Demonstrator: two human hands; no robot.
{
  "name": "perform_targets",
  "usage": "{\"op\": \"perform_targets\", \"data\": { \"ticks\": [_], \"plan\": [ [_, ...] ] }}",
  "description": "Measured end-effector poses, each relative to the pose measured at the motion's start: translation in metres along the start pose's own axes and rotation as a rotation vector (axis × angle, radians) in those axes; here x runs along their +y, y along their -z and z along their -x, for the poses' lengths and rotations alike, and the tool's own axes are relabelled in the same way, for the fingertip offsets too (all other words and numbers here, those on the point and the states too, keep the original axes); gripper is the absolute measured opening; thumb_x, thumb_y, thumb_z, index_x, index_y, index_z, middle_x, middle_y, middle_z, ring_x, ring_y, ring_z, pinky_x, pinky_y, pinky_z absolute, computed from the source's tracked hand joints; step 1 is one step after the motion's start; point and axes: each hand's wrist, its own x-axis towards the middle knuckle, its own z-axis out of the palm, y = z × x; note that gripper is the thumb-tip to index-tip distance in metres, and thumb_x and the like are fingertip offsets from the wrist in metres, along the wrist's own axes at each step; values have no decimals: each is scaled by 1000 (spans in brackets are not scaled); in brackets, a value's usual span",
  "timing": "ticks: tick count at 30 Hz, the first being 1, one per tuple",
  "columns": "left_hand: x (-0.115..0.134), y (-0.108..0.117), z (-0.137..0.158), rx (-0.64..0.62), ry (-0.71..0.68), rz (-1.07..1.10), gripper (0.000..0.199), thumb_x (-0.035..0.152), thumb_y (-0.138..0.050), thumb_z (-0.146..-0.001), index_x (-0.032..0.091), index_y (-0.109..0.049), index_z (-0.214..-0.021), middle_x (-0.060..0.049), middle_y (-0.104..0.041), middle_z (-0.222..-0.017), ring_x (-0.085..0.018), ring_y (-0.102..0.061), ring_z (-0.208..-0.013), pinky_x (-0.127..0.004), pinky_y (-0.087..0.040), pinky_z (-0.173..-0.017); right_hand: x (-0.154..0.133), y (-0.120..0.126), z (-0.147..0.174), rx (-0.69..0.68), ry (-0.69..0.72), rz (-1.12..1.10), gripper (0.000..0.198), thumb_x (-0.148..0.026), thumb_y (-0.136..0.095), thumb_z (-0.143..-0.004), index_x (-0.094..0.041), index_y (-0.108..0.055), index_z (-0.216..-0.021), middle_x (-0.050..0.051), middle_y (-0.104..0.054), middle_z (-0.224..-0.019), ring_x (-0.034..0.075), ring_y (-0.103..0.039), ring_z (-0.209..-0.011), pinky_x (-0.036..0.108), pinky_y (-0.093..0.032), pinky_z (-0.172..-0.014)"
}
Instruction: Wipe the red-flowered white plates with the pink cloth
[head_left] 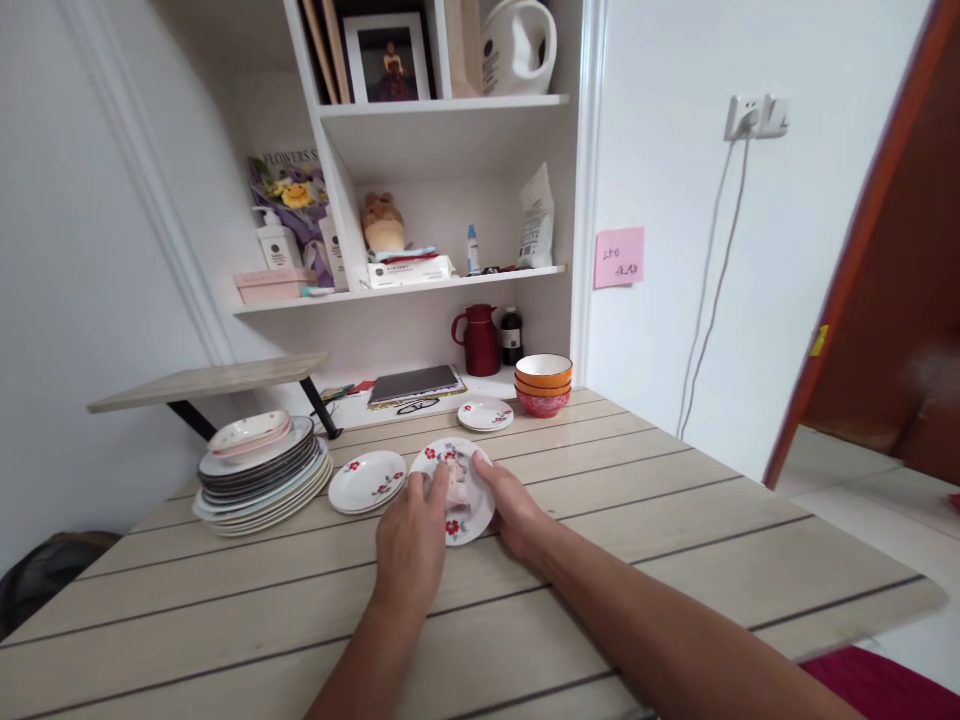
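A white plate with red flowers (477,522) is held tilted above the striped table, facing me. My right hand (511,505) grips its right edge, thumb on the face and fingers behind. My left hand (414,540) presses a crumpled pale pink cloth (459,490) against the plate's face; part of the cloth is hidden by the fingers. Just left of my left hand lie stacked white flowered plates (366,480). Beyond the held plate rests a small flowered dish stack (485,413).
A tall stack of plates (259,500) with oval dishes on top stands at the left, beside a small raised stand (217,382). Orange and red bowls (543,385) are stacked at the back right. Behind them are a red jug (481,342), a dark bottle (511,337) and a laptop (415,384).
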Motion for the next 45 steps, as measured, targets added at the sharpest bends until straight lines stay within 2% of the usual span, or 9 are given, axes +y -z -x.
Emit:
{"op": "perform_targets", "data": {
  "ticks": [5, 9, 16, 22, 26, 33, 39, 42, 45],
  "plan": [
    [-10, 3, -4, 17, 156, 60, 57, 31, -43, -95, 32, -26, -151, -7, -58, -108, -21, -65, -78, -31, -46, -60, 9, -1, 3, -189, 102, 100, 39, -48, -61, -86, -16, -66, -109, 8, -75, -94, 21, -70, -80, 31, -53, -74],
    [-15, 1, -6, 25, 217, 30, 55, 28, -40, -96, 30, -29, -149, -8, -58, -104, -22, -65, -76, -32, -47, -62, 8, 0, 0, -75, 30, 39, 37, -46, -58, -88, -16, -66, -109, 9, -76, -92, 20, -70, -73, 34, -54, -74],
    [-4, -4, 1, 56, -1, 32, 62, 9, -42, -89, 33, -36, -146, -9, -55, -114, -21, -64, -86, -31, -50, -70, 0, 3, -7, 130, -23, -113, 33, -41, -53, -92, -15, -63, -111, 10, -75, -102, 20, -71, -79, 34, -56, -75],
    [-1, -8, 4, 156, -107, 257, 59, 36, -52, -92, 31, -33, -148, -11, -50, -121, -23, -59, -100, -38, -51, -86, 0, 6, -10, 141, -10, -123, 33, -41, -52, -93, -15, -64, -109, 9, -75, -98, 19, -71, -77, 31, -56, -69],
    [-2, -9, 3, 165, -195, 274, 52, 33, -54, -92, 36, -42, -142, -9, -48, -126, -24, -57, -107, -39, -49, -91, -5, 11, -12, 158, 7, -133, 35, -44, -53, -92, -15, -64, -108, 10, -75, -97, 19, -70, -76, 32, -56, -69],
    [-4, -12, -2, 169, -230, 81, 46, 31, -67, -83, 35, -58, -128, -7, -60, -118, -25, -61, -98, -42, -51, -86, -6, 7, -7, 101, 50, -75, 31, -40, -53, -92, -17, -63, -110, 8, -75, -96, 19, -70, -76, 30, -56, -68],
    [4, -12, 2, 320, -358, 46, 34, 18, -54, -90, 32, -63, -120, -3, -58, -135, -29, -50, -122, -49, -42, -100, 4, 6, -2, -56, 109, 42, 32, -46, -64, -84, -17, -67, -97, 5, -75, -85, 18, -69, -71, 28, -53, -64],
    [5, -10, 3, 311, -402, 109, 39, 12, -48, -91, 30, -62, -123, -2, -55, -141, -28, -45, -129, -48, -40, -102, 5, 3, 3, -119, 88, 21, 31, -45, -66, -82, -16, -69, -93, 5, -75, -81, 18, -68, -71, 28, -53, -67],
    [-1, -7, 0, 286, -330, 130, 45, 10, -44, -91, 31, -59, -129, -3, -53, -143, -28, -42, -133, -50, -38, -104, 6, -3, 7, -122, 54, 5, 34, -47, -65, -83, -15, -69, -95, 6, -75, -82, 19, -68, -71, 30, -53, -69]
  ]
}}
